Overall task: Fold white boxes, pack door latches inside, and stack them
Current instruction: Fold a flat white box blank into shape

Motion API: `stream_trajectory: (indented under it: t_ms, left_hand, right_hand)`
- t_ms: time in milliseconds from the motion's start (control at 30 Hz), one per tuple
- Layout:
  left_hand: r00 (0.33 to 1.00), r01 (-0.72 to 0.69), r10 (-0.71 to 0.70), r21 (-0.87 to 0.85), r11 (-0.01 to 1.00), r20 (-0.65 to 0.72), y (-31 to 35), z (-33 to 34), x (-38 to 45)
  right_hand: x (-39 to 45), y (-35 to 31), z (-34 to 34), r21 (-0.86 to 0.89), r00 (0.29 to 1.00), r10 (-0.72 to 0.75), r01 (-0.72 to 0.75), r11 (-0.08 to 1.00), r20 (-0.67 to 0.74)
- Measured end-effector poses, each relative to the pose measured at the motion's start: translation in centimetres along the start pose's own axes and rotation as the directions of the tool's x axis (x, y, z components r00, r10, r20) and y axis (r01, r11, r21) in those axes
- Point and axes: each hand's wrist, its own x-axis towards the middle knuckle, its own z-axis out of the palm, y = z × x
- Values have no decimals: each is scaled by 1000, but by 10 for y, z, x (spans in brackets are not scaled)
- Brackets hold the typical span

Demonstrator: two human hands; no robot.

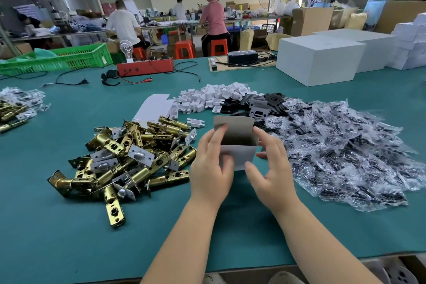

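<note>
A small white box [239, 152] stands upright over the teal table [69, 237], its grey-lined top flap raised and open. My left hand [211, 168] grips its left side, thumb on the front and fingers up by the flap. My right hand [270, 166] holds its right side and lower corner. A heap of brass door latches [129, 157] lies just to the left of the box. Flat white box blanks [153, 107] lie behind the heap.
Clear bags of dark screws [345, 154] spread to the right. White plastic pieces [214, 97] and black plates [260, 105] lie behind. Large white cartons [320, 60] stand far right, a red tester [145, 67] and a green crate [60, 59] far left. People sit at benches beyond.
</note>
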Motion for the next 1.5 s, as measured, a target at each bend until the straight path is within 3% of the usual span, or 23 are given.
stream_trajectory:
  t_ms: [167,333,500,633,767,867,1067,1267,1400,1500]
  left_hand:
    - [984,167,-159,-106,980,78,2,-2,-3]
    - [929,359,-313,-268,894,199,6,4,-2]
    - [918,382,-327,-286,878,224,8,6,-1]
    - [926,363,-284,-379,851,249,8,6,-1]
    - [942,330,-325,-427,842,87,11,3,-1]
    - [923,274,-370,-490,827,-108,11,1,0]
    - [977,110,-165,-349,931,-132,7,-4,1]
    - [978,-108,59,-245,963,-199,9,-5,0]
    - [974,-146,111,-167,975,-199,12,-8,1]
    - [976,-177,152,-167,970,-154,11,-12,3]
  right_hand:
    - [0,0,0,55,997,78,-78,995,2]
    - [0,3,3,71,991,134,-134,988,10]
    - [-1,9,5,-13,986,146,-145,989,82]
    - [-3,5,9,120,981,180,-187,975,71]
    - [-4,8,8,142,985,175,-171,975,-12]
    - [-4,7,8,146,991,128,-133,980,41]
    - [-3,9,8,183,988,134,-147,972,83]
    - [-3,8,7,225,982,177,-187,956,65]
    - [-2,6,7,255,990,92,-118,960,110]
    - [-4,4,5,307,991,112,-131,943,78]
